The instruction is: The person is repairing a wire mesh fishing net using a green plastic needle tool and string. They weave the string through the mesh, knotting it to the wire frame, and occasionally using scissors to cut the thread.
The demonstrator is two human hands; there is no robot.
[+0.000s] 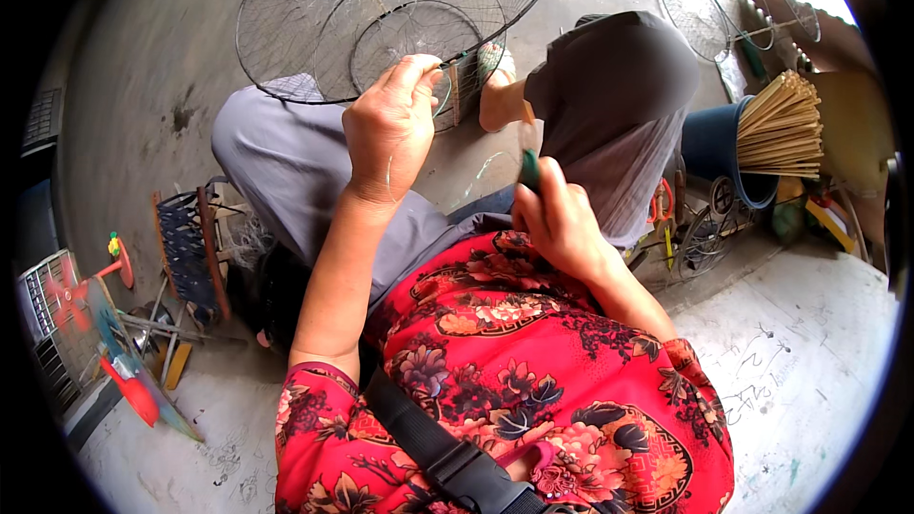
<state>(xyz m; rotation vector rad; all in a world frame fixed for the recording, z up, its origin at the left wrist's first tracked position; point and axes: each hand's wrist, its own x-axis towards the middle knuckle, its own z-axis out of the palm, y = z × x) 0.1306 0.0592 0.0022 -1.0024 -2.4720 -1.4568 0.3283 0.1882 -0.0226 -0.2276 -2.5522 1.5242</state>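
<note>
My left hand [390, 128] is closed, its thumb and fingers pinching the black rim of a round, collapsible net trap [381, 0] made of fine mesh over several hoops. A thin green twine [446, 95] hangs from the rim beside those fingers. My right hand [562, 224], in front of my lap, is wrapped round a slim tool [529, 167] with a dark green lower part and a narrow tan end pointing up. Whether it is a netting needle or a knife I cannot tell. The tool is apart from the net.
Wooden sticks [781, 124] fill a blue bucket [709, 138] on the right. Red-handled scissors [661, 200] lie beside my knee. More hooped nets [695, 14] are at the far right. A strapped stool [190, 252] and a pinwheel toy [71, 295] stand on the left.
</note>
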